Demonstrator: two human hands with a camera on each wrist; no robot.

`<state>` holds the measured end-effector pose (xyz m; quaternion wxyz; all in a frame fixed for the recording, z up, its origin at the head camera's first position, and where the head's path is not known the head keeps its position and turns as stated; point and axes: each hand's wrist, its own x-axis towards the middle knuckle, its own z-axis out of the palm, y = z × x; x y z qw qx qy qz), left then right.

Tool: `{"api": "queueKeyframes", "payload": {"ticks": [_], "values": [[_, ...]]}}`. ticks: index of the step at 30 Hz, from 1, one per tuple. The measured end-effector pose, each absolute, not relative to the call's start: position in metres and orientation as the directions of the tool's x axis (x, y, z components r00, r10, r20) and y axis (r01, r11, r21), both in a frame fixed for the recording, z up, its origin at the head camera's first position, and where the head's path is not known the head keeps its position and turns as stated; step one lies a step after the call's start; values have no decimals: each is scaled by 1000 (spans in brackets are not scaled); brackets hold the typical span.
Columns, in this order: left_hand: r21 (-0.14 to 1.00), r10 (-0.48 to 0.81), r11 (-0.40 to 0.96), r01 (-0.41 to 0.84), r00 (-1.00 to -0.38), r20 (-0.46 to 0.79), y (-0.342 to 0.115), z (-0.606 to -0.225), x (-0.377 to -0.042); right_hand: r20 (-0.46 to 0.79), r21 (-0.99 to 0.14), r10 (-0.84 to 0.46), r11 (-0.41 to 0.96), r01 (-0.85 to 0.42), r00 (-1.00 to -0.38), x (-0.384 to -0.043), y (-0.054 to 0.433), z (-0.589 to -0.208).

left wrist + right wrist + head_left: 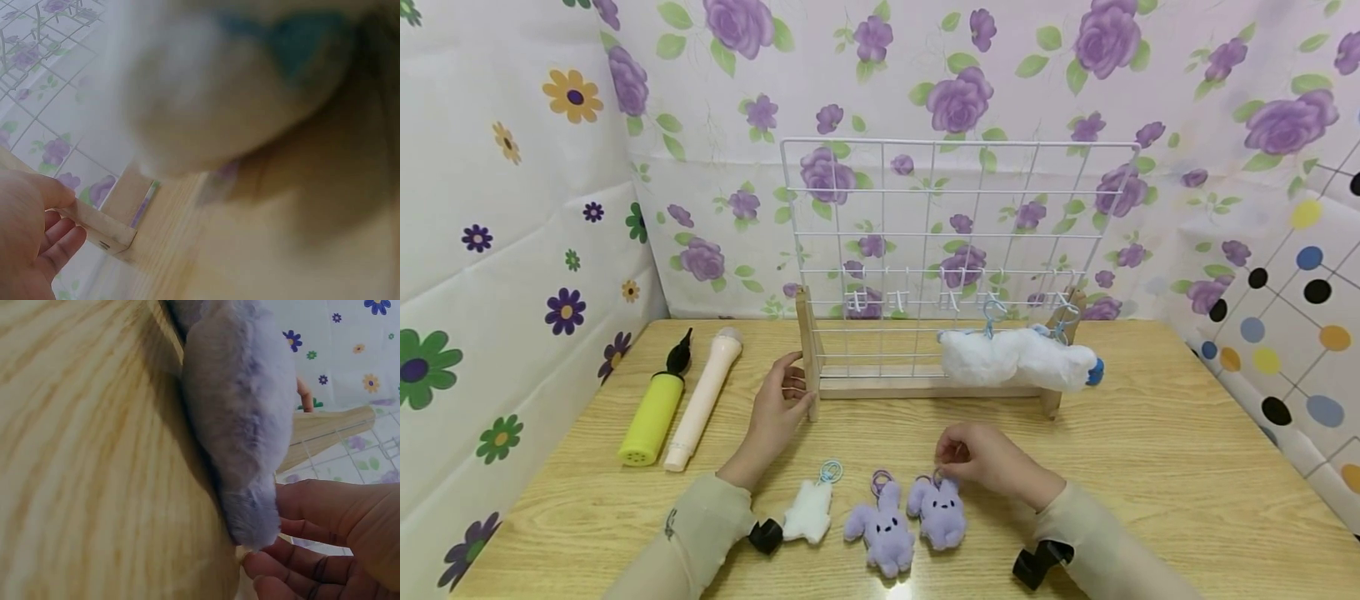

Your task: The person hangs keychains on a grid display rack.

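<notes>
A white wire grid rack (910, 235) stands on wooden supports. My left hand (778, 404) holds its left wooden post (810, 346); in the left wrist view, the thumb lies on the wood (103, 226) with curled fingers beside it. My right hand (988, 462) pinches the top of the right purple bunny keychain (943, 517), by its ear and ring. The right wrist view shows thumb and fingers about the ear end of the purple plush (240, 400). Left of it lie another purple bunny keychain (889, 533) and a white plush keychain (808, 512).
White plush keychains (1015, 357) hang by blue rings at the rack's right side. Several small white hooks (951, 300) sit along the grid. A yellow hand pump (655, 412) and a pale pink microphone-shaped stick (703, 400) lie on the table's left.
</notes>
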<state>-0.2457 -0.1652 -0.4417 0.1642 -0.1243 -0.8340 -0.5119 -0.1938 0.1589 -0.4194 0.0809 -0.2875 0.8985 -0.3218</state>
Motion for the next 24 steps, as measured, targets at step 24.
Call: {"api": "queueKeyframes", "payload": {"ticks": [24], "values": [[811,36,448,375,-914,403,-165,-442,-246,-145,-554,-696,646,-525,-704,-198,168,-400]]}}
